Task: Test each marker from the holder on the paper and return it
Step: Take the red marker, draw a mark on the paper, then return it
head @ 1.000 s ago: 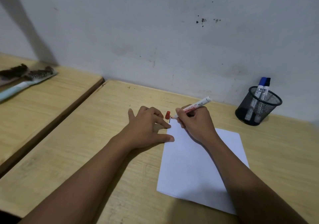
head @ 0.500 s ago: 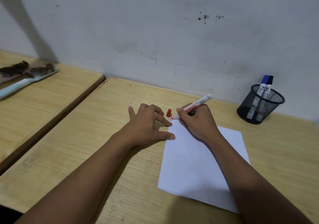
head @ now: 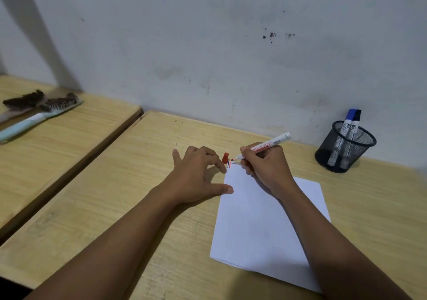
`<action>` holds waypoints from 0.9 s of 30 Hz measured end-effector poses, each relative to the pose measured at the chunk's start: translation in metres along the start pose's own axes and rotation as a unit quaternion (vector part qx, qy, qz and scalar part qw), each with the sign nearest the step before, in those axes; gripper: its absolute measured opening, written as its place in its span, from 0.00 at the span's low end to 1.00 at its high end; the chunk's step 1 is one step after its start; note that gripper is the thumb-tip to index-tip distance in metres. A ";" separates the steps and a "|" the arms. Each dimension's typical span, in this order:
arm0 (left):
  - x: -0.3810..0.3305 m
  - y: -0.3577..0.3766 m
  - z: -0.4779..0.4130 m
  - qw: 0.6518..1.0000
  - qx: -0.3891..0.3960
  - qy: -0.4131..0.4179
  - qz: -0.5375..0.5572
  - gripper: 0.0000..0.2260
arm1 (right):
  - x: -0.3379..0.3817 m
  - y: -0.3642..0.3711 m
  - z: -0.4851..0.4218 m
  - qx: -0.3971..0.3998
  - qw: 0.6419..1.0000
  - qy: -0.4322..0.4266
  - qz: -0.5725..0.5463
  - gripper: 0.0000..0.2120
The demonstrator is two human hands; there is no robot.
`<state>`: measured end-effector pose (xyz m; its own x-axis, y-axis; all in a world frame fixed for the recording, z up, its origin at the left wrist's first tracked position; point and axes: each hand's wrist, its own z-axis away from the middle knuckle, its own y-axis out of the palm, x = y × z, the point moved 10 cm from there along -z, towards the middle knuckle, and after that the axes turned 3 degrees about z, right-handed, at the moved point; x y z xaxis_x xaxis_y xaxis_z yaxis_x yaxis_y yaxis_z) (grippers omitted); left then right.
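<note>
A white sheet of paper (head: 261, 225) lies on the wooden desk (head: 129, 207). My right hand (head: 269, 166) grips an uncapped red marker (head: 269, 146), its tip at the paper's far left corner beside short dark, blue and red strokes (head: 229, 164). My left hand (head: 196, 174) rests flat on the desk, fingertips pinning the paper's left edge. The red cap (head: 225, 157) sits by those fingertips; whether they hold it I cannot tell. A black mesh holder (head: 345, 147) at the far right contains a blue-capped marker (head: 347, 124) and a black-capped marker (head: 354, 124).
A pale wall (head: 231, 45) rises right behind the desk. A second wooden desk (head: 57, 137) on the left, across a narrow gap, carries a light blue brush (head: 34, 117) with dark bristles.
A red stroke has appeared next to the dark mark at the paper's corner. The marker tip has lifted slightly to the right of the strokes. My left hand stays put.
</note>
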<state>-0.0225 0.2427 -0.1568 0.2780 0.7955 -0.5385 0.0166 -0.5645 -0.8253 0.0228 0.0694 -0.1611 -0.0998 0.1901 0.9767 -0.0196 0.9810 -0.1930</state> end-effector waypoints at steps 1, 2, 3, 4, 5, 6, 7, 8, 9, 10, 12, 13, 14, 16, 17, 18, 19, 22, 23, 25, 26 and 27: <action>0.000 -0.001 0.001 1.000 -0.007 -0.003 0.006 0.23 | 0.000 -0.003 -0.001 -0.005 0.999 0.012 -0.050 0.12; -0.001 -0.002 0.001 1.000 -0.015 -0.008 0.011 0.25 | 0.002 -0.008 -0.002 -0.011 0.996 0.016 -0.084 0.12; -0.001 -0.003 0.001 1.000 -0.023 -0.015 0.014 0.26 | 0.006 -0.014 -0.003 -0.021 0.995 0.015 -0.101 0.13; -0.002 -0.004 0.000 0.999 -0.029 -0.024 0.016 0.28 | 0.012 -0.020 -0.003 -0.031 0.994 0.008 -0.108 0.13; -0.003 -0.005 -0.001 0.999 -0.033 -0.034 0.017 0.29 | 0.019 -0.026 -0.002 -0.043 0.993 -0.001 -0.109 0.13; -0.005 -0.006 -0.004 0.998 -0.035 -0.042 0.014 0.29 | 0.026 -0.033 0.000 -0.055 0.992 -0.010 -0.110 0.13; -0.007 -0.007 -0.007 0.998 -0.037 -0.049 0.006 0.29 | 0.032 -0.039 0.002 -0.064 0.992 -0.018 -0.112 0.12; -0.008 -0.008 -0.012 0.998 -0.038 -0.055 -0.003 0.27 | 0.037 -0.044 0.005 -0.070 0.991 -0.022 -0.114 0.12; -0.010 -0.010 -0.018 0.997 -0.037 -0.059 -0.012 0.24 | 0.041 -0.048 0.008 -0.073 0.990 -0.025 -0.115 0.11; -0.012 -0.011 -0.023 0.997 -0.034 -0.061 -0.020 0.20 | 0.044 -0.052 0.012 -0.075 0.990 -0.026 -0.115 0.11; -0.017 -0.014 -0.029 0.997 -0.035 -0.055 -0.039 0.13 | 0.049 -0.061 0.023 -0.081 0.990 -0.026 -0.116 0.10; -0.021 -0.016 -0.029 0.997 -0.043 -0.050 -0.048 0.11 | 0.051 -0.065 0.029 -0.084 0.989 -0.027 -0.117 0.10; -0.024 -0.022 -0.028 0.996 -0.059 -0.050 -0.049 0.09 | 0.053 -0.069 0.035 -0.088 0.989 -0.028 -0.118 0.10; -0.026 -0.036 -0.023 0.993 -0.093 -0.069 -0.022 0.08 | 0.057 -0.079 0.046 -0.097 0.988 -0.030 -0.117 0.10; -0.026 -0.043 -0.019 0.991 -0.108 -0.084 0.004 0.07 | 0.060 -0.083 0.051 -0.101 0.987 -0.030 -0.120 0.11; -0.029 -0.050 -0.015 0.987 -0.122 -0.095 0.032 0.07 | 0.066 -0.088 0.057 -0.106 0.986 -0.031 -0.126 0.11; -0.032 -0.056 -0.012 0.984 -0.130 -0.103 0.061 0.06 | 0.071 -0.092 0.062 -0.109 0.985 -0.031 -0.133 0.10; -0.057 -0.068 -0.003 0.965 -0.132 -0.079 0.210 0.04 | 0.090 -0.099 0.074 -0.113 0.980 -0.036 -0.158 0.09; -0.072 -0.071 0.002 0.955 -0.123 -0.061 0.264 0.06 | 0.098 -0.101 0.078 -0.115 0.979 -0.040 -0.163 0.09; -0.108 -0.080 0.011 0.941 -0.103 -0.018 0.321 0.08 | 0.114 -0.106 0.088 -0.119 0.977 -0.052 -0.170 0.10; -0.125 -0.085 0.015 0.937 -0.093 0.000 0.338 0.08 | 0.124 -0.108 0.094 -0.120 0.976 -0.058 -0.170 0.11; -0.141 -0.088 0.019 0.930 -0.084 0.015 0.357 0.08 | 0.133 -0.110 0.100 -0.119 0.976 -0.066 -0.168 0.11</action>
<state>-0.0815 0.1842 -0.0110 0.3021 0.2002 -0.9320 -0.0329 -0.9749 -0.2201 -0.0874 -0.0174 -0.0192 -0.2547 -0.1352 0.9575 0.1577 0.9711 0.1791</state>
